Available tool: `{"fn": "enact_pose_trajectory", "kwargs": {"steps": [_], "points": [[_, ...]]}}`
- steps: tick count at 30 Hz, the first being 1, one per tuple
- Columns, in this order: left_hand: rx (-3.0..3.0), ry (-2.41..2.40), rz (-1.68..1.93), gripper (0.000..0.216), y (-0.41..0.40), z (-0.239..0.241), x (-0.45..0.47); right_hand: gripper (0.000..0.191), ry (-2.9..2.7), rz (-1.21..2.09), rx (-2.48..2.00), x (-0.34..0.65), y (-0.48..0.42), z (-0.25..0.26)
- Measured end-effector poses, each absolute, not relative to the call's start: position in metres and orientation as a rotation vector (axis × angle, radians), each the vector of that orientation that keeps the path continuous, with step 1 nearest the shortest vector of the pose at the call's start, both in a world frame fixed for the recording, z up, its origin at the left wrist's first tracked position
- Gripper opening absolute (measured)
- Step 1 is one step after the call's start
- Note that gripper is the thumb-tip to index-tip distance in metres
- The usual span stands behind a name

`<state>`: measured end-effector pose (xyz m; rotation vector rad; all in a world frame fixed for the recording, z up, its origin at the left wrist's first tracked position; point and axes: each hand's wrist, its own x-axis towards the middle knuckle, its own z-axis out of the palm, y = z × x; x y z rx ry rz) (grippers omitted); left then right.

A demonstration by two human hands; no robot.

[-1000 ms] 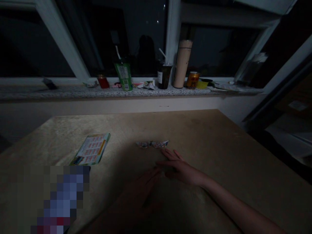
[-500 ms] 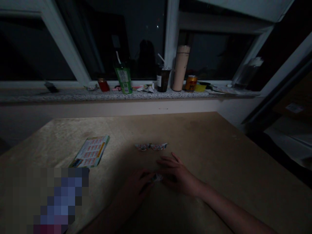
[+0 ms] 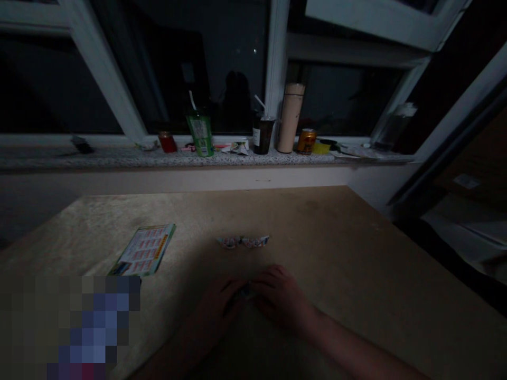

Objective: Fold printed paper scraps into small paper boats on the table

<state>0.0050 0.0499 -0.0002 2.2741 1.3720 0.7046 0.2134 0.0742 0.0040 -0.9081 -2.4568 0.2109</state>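
A small wrapped candy [image 3: 246, 291] with a shiny, pale wrapper lies between my two hands at the front middle of the table, mostly covered by fingers. My left hand [image 3: 217, 306] grips its left side, fingers bent. On its right side, the fingers of my right hand [image 3: 283, 295] are curled and drawn together, close against the candy. Dim light hides the exact fingertip contact. Just beyond my hands, two more wrapped candies with printed, twisted wrappers, a left one [image 3: 228, 242] and a right one [image 3: 255, 241], lie end to end on the wooden table [image 3: 317, 221].
A printed card [image 3: 144, 249] lies left on the table, with a blurred-out blue item [image 3: 95, 322] nearer me. Along the windowsill [image 3: 233, 161] stand a green cup [image 3: 201, 134], a dark cup [image 3: 262, 137], a pink thermos [image 3: 291, 119], a gold can [image 3: 307, 141] and a red jar [image 3: 167, 142].
My right hand's fingers, spread before, have closed in toward the candy. The candy is more covered now. My left hand has barely moved, and the view has shifted slightly.
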Motion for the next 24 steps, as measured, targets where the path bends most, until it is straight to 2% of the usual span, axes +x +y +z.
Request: {"fn": "enact_pose_trajectory", "kwargs": {"steps": [7,18,24], "points": [[2.283,1.337,0.702,0.034,0.048,0.002,0.004,0.012,-2.572,-0.017,-0.981,0.204,0.07,0.003],[2.172,1.372,0.703,0.026,0.049,0.011,0.006,0.018,-2.579,0.064,-1.003,0.203,0.07,0.005],[2.101,1.459,0.735,0.036,0.045,0.009,0.006,0.017,-2.466,0.209,-1.051,0.204,0.071,0.003]]}}
